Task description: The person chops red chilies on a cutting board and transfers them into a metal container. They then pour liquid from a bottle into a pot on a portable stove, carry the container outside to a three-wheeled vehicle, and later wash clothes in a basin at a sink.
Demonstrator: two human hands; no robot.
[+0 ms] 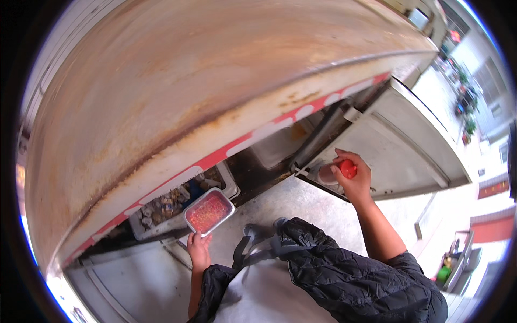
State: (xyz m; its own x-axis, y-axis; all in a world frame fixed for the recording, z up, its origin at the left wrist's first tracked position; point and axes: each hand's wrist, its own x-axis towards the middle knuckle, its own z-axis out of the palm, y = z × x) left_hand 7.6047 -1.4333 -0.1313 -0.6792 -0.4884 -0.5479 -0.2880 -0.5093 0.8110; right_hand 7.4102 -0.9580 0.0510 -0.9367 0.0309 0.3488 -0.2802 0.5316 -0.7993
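My left hand (198, 249) holds a rectangular metal tray (209, 211) by its near end. Red food, apparently with yellowish bits, fills the tray, which hangs over the edge of a white bin (229, 180) of mixed refuse in the open cabinet. To the right, my right hand (355, 176) grips a bottle or jar (328, 174) with a red cap (347, 168); its body is partly hidden by the fingers. This container is held in front of an open cabinet door (408, 139).
Above the cabinet spreads a stained metal countertop (226, 68) with a red-and-white front edge. A second open door (141, 278) is at lower left. Inside the cabinet stands another pale container (272, 149). Pale concrete floor (262, 202) lies around my feet.
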